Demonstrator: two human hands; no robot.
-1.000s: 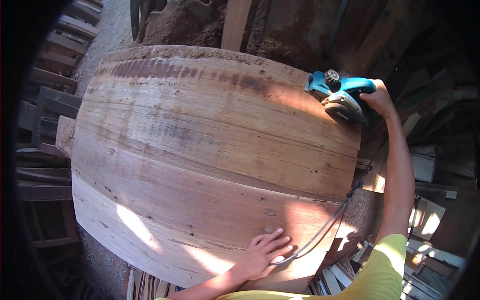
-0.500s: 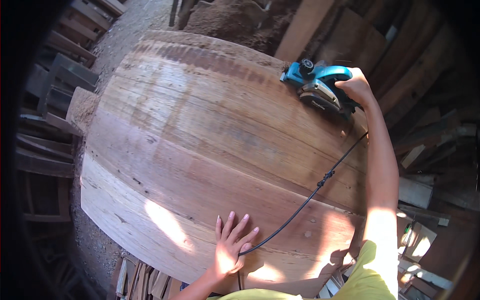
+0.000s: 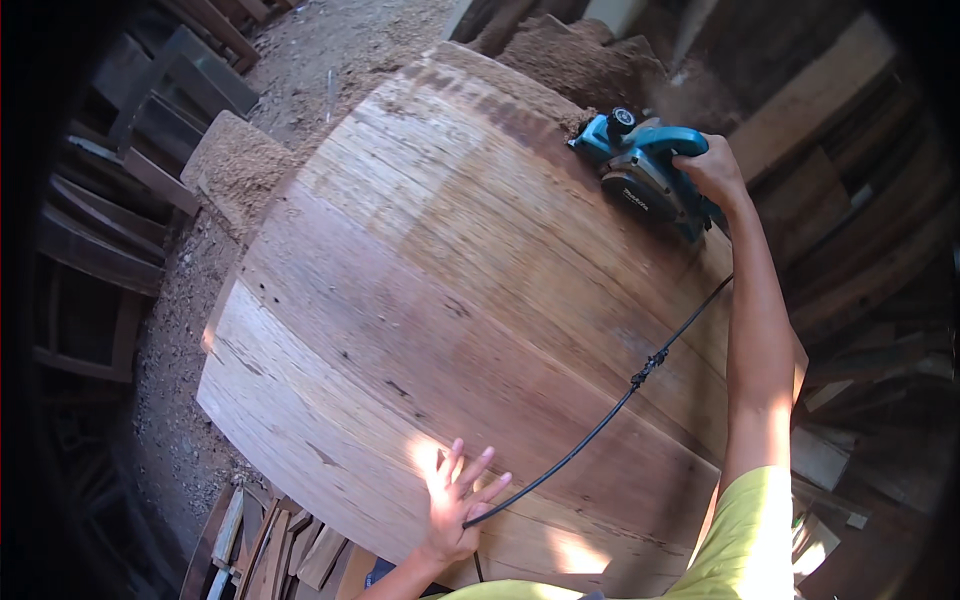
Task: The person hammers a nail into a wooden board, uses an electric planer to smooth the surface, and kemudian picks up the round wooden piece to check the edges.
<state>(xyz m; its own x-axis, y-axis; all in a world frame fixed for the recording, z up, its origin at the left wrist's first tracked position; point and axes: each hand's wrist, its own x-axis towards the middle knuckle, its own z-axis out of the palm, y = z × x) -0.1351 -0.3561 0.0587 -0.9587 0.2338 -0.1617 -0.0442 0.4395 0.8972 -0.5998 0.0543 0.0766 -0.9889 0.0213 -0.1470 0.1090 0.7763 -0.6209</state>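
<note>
A wide panel of joined wooden boards (image 3: 440,300) fills the middle of the view. At its far right edge sits a blue and grey electric planer (image 3: 640,172), and my right hand (image 3: 712,170) grips its handle with the arm stretched out. A black power cord (image 3: 620,395) runs from the planer back across the boards. My left hand (image 3: 455,495) lies flat on the near edge of the panel, fingers spread, with the cord passing just beside it.
Heaps of sawdust (image 3: 235,160) lie on the ground to the left and beyond the panel. Dark timber frames (image 3: 110,230) stack up at the left. Planks and offcuts (image 3: 860,280) lean at the right, and short wood pieces (image 3: 270,550) lie below the panel's near edge.
The planer and my right hand have slid leftward along the far edge of the panel. My left hand has shifted left along the near edge, and the view has turned.
</note>
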